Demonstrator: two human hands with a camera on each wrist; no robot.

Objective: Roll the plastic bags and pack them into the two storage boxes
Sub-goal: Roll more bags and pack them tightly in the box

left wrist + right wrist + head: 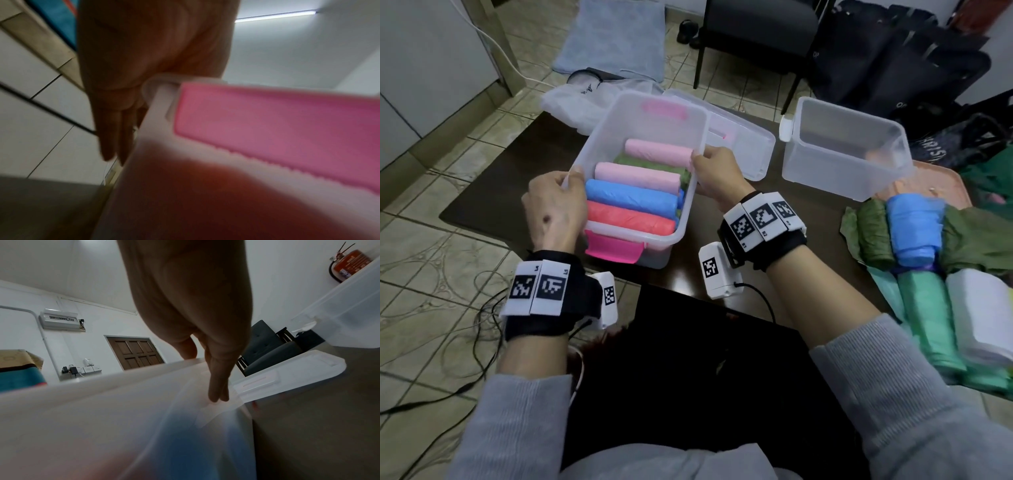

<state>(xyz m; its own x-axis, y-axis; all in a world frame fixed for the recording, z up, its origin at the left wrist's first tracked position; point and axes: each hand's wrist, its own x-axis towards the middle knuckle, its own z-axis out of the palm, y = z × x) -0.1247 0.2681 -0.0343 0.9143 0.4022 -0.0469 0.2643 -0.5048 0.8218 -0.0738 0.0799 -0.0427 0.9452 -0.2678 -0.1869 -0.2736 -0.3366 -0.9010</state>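
A 2nd storage box (846, 147), seemingly empty, is seen at 2 o'clock on the dark worktop (493, 185), with a clear lid (743, 137) lying between the 2 boxes. More rolled bags (914, 260) in green, blue and white are laid at 3 o'clock, beside a pink tray (941, 185). A black chair (753, 31) is seen on the tiled floor at 12 o'clock.

The storage box with pink latches (640, 178) is held at the centre, packed with 5 visible bag rolls (633, 202): red, blue, pink, green, pink. Its left rim is gripped by the left hand (554, 209), thumb over the edge and fingers (115, 139) flat down the outer wall. Its right rim is gripped likewise by the right hand (717, 174), fingers (218, 386) pressed against the wall. Both wrists are held level, palms turned inward.
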